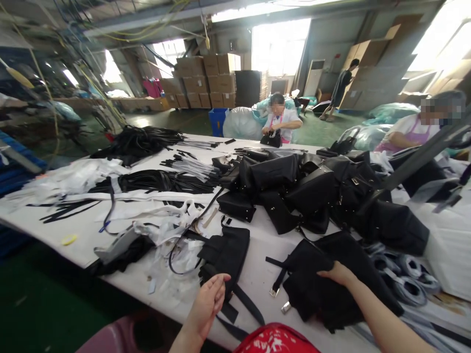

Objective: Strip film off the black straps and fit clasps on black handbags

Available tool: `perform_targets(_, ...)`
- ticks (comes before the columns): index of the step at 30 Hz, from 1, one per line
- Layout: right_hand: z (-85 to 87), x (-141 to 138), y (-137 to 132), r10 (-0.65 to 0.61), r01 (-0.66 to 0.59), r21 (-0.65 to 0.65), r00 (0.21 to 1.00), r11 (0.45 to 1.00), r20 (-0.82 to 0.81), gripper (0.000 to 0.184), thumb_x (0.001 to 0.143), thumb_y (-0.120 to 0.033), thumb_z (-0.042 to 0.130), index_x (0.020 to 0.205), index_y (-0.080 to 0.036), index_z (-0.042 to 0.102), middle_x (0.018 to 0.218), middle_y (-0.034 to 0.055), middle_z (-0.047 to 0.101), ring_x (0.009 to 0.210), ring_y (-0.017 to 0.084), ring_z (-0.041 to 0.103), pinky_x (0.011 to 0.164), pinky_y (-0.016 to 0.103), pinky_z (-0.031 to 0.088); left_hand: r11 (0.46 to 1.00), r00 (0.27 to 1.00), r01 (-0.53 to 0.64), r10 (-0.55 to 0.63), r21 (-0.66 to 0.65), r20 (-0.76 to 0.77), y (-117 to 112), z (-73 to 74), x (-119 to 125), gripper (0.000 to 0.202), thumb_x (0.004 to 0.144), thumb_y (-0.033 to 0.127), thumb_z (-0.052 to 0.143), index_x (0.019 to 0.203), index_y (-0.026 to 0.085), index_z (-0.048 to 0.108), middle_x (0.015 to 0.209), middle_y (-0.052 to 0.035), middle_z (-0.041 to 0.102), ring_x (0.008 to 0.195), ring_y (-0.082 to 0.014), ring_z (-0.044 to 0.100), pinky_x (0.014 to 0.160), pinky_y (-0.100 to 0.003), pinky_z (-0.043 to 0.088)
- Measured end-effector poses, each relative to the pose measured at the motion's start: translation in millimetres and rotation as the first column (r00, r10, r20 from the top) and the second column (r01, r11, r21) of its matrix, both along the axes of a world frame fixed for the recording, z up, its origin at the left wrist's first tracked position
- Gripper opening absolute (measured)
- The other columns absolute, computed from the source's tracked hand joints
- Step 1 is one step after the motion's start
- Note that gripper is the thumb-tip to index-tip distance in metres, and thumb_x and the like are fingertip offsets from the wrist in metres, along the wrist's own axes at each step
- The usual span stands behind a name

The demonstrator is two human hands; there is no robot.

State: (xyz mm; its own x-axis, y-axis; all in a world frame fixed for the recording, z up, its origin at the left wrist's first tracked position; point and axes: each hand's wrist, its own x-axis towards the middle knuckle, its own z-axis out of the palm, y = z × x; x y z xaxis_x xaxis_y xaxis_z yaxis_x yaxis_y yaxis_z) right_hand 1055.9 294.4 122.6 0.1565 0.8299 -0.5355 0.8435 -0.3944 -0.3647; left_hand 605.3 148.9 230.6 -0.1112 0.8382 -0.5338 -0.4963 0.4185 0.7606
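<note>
My right hand (337,275) is on a black bag (312,289) near the front edge of the table, its thumb side on top and the other fingers hidden in the dark material. Short straps with metal buckles (273,292) stick out at this bag's left side. My left hand (212,298) is in front of a second black bag (230,250), its fingers curled and pressed together. Whether anything small is between them I cannot make out. A black strap (248,304) runs from beside that hand toward the table's front edge.
A heap of black bags (275,171) covers the table's middle. Black straps (158,181) and white wrapping (73,176) spread left. Coiled grey straps (399,279) lie right. A slanted grey bar (423,152) crosses the right. Co-workers (281,122) are at the far side.
</note>
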Motion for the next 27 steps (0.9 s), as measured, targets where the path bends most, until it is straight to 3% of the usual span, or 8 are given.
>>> perform_targets(5, 6.1, -1, -13, -0.085, 0.048, -0.134, 0.956, 0.99, -0.282, 0.031, 0.072, -0.053, 0.06, 0.066, -0.023, 0.065, 0.083, 0.0114, 0.075, 0.091, 0.032, 0.072, 0.082, 0.037, 0.058, 0.998, 0.998, 0.065, -0.064, 0.023, -0.029, 4, -5.4, 10, 0.058, 0.064, 0.062, 0.077, 0.088, 0.011, 0.065, 0.051, 0.011, 0.029, 0.04, -0.0001, 0.018, 0.04, -0.018, 0.009)
perform_targets(8, 16.2, -14, -35, -0.278, 0.141, -0.283, 0.796, 0.949, -0.537, 0.03, 0.076, -0.05, 0.056, 0.072, -0.023, 0.069, 0.09, 0.011, 0.076, 0.09, 0.029, 0.073, 0.08, 0.035, 0.059, 0.997, 0.997, 0.069, -0.068, 0.025, -0.041, 1, -5.3, 12, 0.057, 0.066, 0.061, 0.077, 0.09, 0.011, 0.065, 0.053, 0.0109, 0.029, 0.041, 0.0002, 0.017, 0.041, -0.018, 0.009)
perform_targets(10, 30.8, -25, -49, -0.383, 0.221, -0.32, 0.665, 0.921, -0.642, 0.027, 0.074, -0.048, 0.061, 0.077, -0.022, 0.07, 0.09, 0.0118, 0.076, 0.088, 0.03, 0.073, 0.078, 0.037, 0.06, 0.997, 0.996, 0.077, -0.076, 0.013, -0.051, -1, -4.3, 11, 0.058, 0.065, 0.061, 0.077, 0.089, 0.011, 0.065, 0.052, 0.011, 0.029, 0.041, 0.0001, 0.017, 0.042, -0.018, 0.008)
perform_targets(13, 67.8, -40, -60, -0.364, 0.262, -0.255, 0.584, 0.931, -0.726, 0.033, 0.07, -0.044, 0.071, 0.088, -0.017, 0.069, 0.091, 0.0123, 0.076, 0.086, 0.031, 0.073, 0.076, 0.038, 0.059, 0.995, 0.993, 0.098, -0.099, -0.008, -0.071, -4, -1.7, 10, 0.058, 0.064, 0.061, 0.078, 0.088, 0.011, 0.064, 0.051, 0.0112, 0.03, 0.042, -0.0006, 0.017, 0.041, -0.019, 0.009)
perform_targets(15, 98.4, -45, -61, -0.29, 0.221, -0.193, 0.607, 0.956, -0.74, 0.04, 0.068, -0.043, 0.076, 0.094, -0.014, 0.069, 0.093, 0.013, 0.076, 0.086, 0.031, 0.072, 0.075, 0.037, 0.058, 0.993, 0.989, 0.118, -0.118, -0.012, -0.089, -3, 1.0, 11, 0.057, 0.064, 0.06, 0.078, 0.088, 0.01, 0.063, 0.05, 0.0112, 0.03, 0.042, -0.0012, 0.017, 0.041, -0.019, 0.01)
perform_targets(20, 161.2, -49, -60, -0.008, 0.054, 0.065, 0.827, 0.996, -0.563, 0.041, 0.064, -0.047, 0.08, 0.091, -0.016, 0.073, 0.09, 0.0089, 0.077, 0.086, 0.031, 0.071, 0.071, 0.032, 0.056, 0.985, 0.978, 0.17, -0.168, 0.006, -0.126, 3, 10.4, 21, 0.054, 0.068, 0.058, 0.075, 0.09, 0.011, 0.063, 0.05, 0.0107, 0.032, 0.043, -0.0021, 0.019, 0.041, -0.019, 0.01)
perform_targets(23, 178.8, -53, -68, 0.123, -0.049, 0.164, 0.867, 0.985, -0.484, 0.037, 0.067, -0.047, 0.079, 0.089, -0.018, 0.075, 0.088, 0.0054, 0.077, 0.084, 0.029, 0.071, 0.069, 0.03, 0.054, 0.98, 0.97, 0.199, -0.194, 0.016, -0.145, 3, 15.6, 29, 0.052, 0.07, 0.059, 0.074, 0.089, 0.011, 0.062, 0.049, 0.0109, 0.032, 0.041, -0.002, 0.02, 0.041, -0.019, 0.011)
perform_targets(27, 180.4, -59, -77, 0.126, -0.078, 0.112, 0.836, 0.991, -0.533, 0.04, 0.07, -0.052, 0.075, 0.09, -0.018, 0.075, 0.086, 0.0057, 0.076, 0.08, 0.029, 0.071, 0.064, 0.029, 0.055, 0.969, 0.951, 0.249, -0.242, 0.009, -0.192, 5, 18.3, 36, 0.051, 0.072, 0.06, 0.07, 0.089, 0.013, 0.062, 0.046, 0.0106, 0.036, 0.038, -0.0025, 0.024, 0.039, -0.02, 0.012)
